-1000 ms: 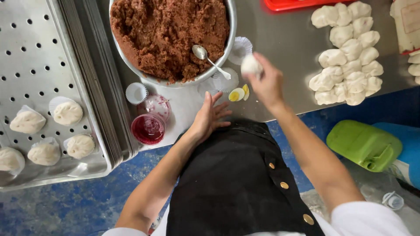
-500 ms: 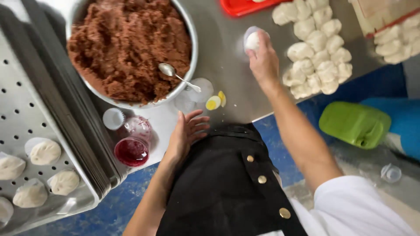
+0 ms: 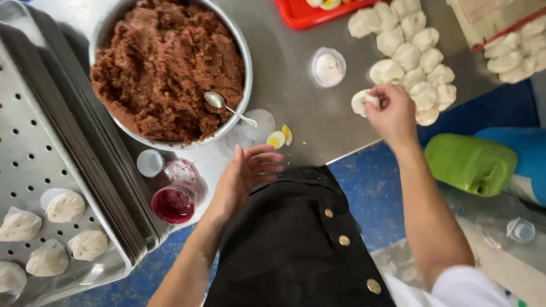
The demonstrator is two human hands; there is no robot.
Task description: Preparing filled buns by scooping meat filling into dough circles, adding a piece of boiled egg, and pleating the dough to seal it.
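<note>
Dough ball (image 3: 360, 101): small, pale, pinched between the fingers of the right hand (image 3: 392, 113) at the near edge of the dough heap (image 3: 412, 57) on the steel table (image 3: 296, 91). Left hand (image 3: 244, 173): empty, fingers spread loosely, at the table's near edge. Adjacent items: paper liner with a flattened dough disc (image 3: 329, 67); boiled egg slices (image 3: 280, 138); metal bowl of brown filling (image 3: 170, 68) with a spoon (image 3: 224, 106); cup of red liquid (image 3: 172, 204); perforated tray (image 3: 34, 142) holding filled buns (image 3: 65, 206).

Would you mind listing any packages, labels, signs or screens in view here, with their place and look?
Green plastic jug: on the blue floor at right, lying on its side, boxy, no label showing.
Clear bottle: on the floor at lower right, pale cap.
No signs or screens show.
</note>
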